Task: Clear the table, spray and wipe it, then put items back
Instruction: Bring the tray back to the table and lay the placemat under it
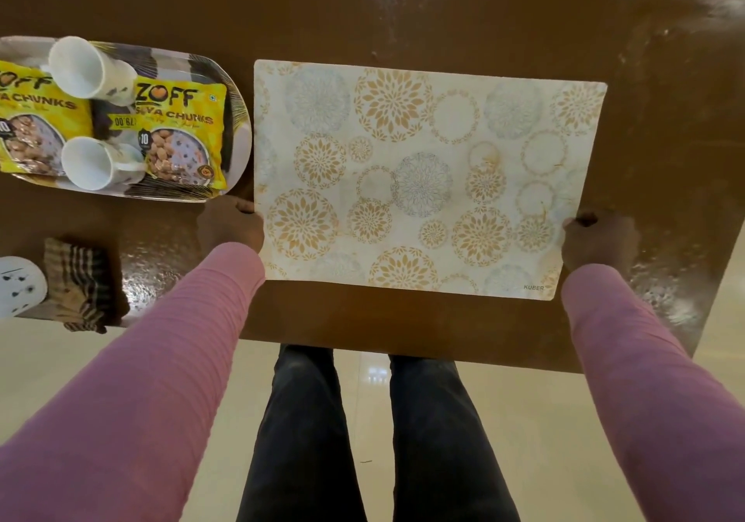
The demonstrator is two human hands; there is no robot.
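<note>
We pinch the mat by its short edges, left hand at 9 o'clock, right hand at 3, thumbs on top. It lies level at the bench's near edge; whether it touches, we cannot tell. The bench gleams wet at 1 and 4 o'clock, so we judge the mat may trap damp or slide. The tray sits just beside it at 10 o'clock; a leftward nudge could jostle its cups.
</note>
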